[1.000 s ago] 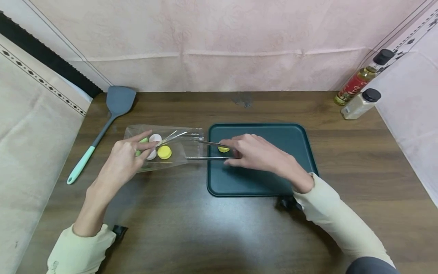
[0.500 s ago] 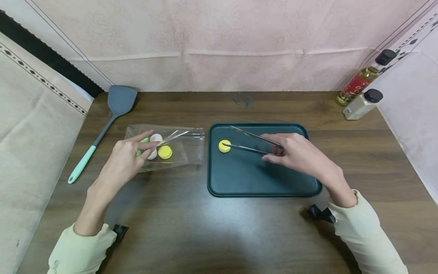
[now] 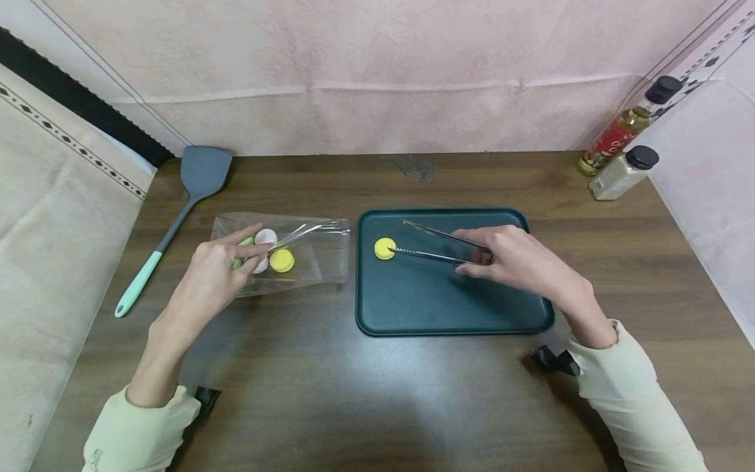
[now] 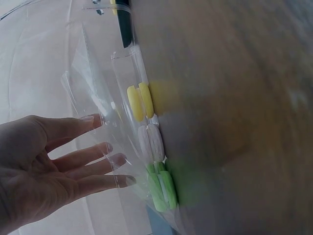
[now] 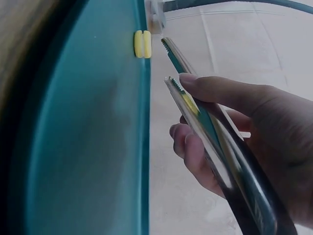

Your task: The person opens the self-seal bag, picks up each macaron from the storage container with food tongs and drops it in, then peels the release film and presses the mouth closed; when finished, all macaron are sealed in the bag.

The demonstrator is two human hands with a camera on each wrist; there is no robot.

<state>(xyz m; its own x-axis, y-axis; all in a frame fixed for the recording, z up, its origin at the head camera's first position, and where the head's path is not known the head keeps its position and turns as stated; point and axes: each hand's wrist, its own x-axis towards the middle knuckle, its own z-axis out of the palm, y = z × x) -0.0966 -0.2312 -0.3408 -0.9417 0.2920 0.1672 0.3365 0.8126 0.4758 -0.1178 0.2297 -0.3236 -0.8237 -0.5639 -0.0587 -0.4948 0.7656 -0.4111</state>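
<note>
In the head view my left hand (image 3: 215,275) lies at the left end of a clear plastic bag (image 3: 333,252), fingers mostly straight and touching its film. Thumb and fingers are spread apart against the film in the left wrist view. Inside the bag are a yellow macaron (image 3: 282,261), pale macarons (image 3: 267,237) and a green macaron (image 4: 161,188); fingers partly cover them. My right hand (image 3: 519,259) grips metal tongs (image 3: 436,254) above the dark teal tray (image 3: 413,314). The tongs' serrated tips are apart with nothing between them. Another yellow macaron (image 3: 385,248) sits on the tray's left part.
A grey spatula (image 3: 177,223) with a mint handle lies left of the bag. An oil bottle (image 3: 616,139) and a black-capped jar (image 3: 619,176) stand at the back right corner. Pale cloth (image 3: 377,78) hangs behind the wooden table (image 3: 330,393).
My right hand and the tongs have drawn back rightward from beside the bag to over the tray, leaving the yellow macaron on it. My left hand stays in place.
</note>
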